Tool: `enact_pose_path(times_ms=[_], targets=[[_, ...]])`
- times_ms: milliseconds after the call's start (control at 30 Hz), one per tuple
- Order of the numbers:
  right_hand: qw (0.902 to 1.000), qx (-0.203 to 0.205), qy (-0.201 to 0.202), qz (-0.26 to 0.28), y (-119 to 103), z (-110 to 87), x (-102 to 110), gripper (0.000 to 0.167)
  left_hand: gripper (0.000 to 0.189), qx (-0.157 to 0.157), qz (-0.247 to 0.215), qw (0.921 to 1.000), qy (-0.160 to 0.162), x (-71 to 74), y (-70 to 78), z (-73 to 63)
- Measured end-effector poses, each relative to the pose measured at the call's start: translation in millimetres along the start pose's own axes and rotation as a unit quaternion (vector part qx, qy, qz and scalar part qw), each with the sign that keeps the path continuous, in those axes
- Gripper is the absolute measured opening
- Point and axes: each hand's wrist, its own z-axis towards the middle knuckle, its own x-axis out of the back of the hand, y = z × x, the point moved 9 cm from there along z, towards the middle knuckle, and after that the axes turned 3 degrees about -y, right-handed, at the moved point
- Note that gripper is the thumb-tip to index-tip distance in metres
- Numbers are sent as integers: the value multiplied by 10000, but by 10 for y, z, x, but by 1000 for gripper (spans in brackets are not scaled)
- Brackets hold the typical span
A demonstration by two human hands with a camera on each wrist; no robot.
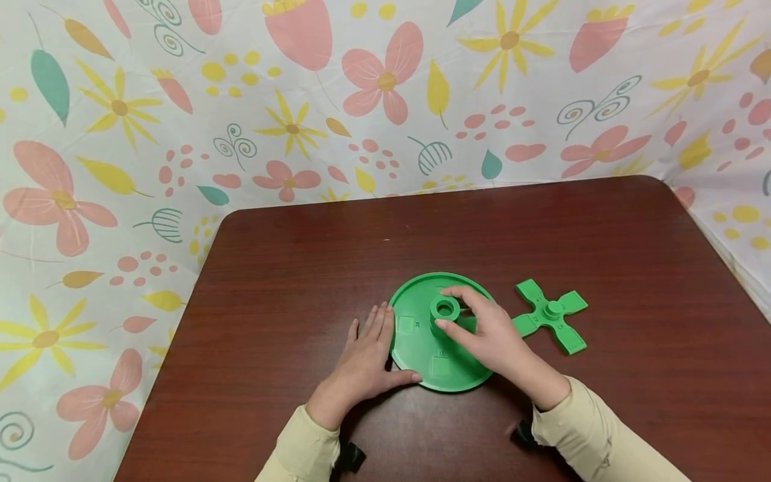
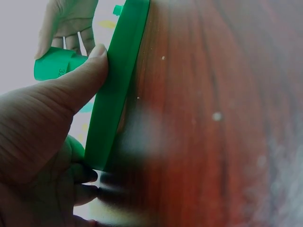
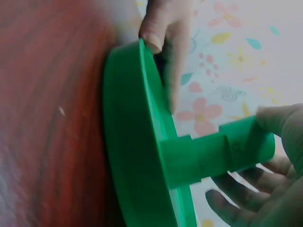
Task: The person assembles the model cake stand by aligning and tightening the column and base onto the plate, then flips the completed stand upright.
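Now the right hand [image 1: 490,335] pinches the upright green tube [image 1: 438,324] above the disc [image 1: 415,351], while the left hand [image 1: 367,358], fingers extended, touches its rim, apparently bracing it.

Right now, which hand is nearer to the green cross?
Right: the right hand is just left of the cross; the left hand is at the left edge of the disc.

The table [image 1: 289,281] before me: a dark red-brown top with wood grain and rounded far corners. Directly on it rests a round green plate [image 1: 415,351], raised rim upward. To my right of this lies a four-armed green cross [image 1: 551,310], central peg upward. Beyond the plate: a small pale speck [image 1: 387,239].
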Motion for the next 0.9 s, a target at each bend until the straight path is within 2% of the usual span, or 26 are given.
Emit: enact_pose_path(times_ms=[467, 600, 700, 800, 900], targets=[[9978, -108, 471, -463, -57, -64, 6, 49, 121, 20, 58, 10000, -22, -5, 17, -4], [9979, -152, 448, -431, -54, -77, 11, 50, 120, 30, 33, 10000, -63, -9, 25, -4], [9987, -206, 284, -366, -27, -87, 20, 54, 120, 23, 27, 10000, -70, -12, 25, -9], [9990, -257, 168, -339, 12, -131, 79, 61, 120, -3, 3, 10000, -42, -6, 28, -19], [9973, -236, 378, -580, 37, -236, 242, 63, 120, -26, -11, 10000, 16, 14, 29, -27]])
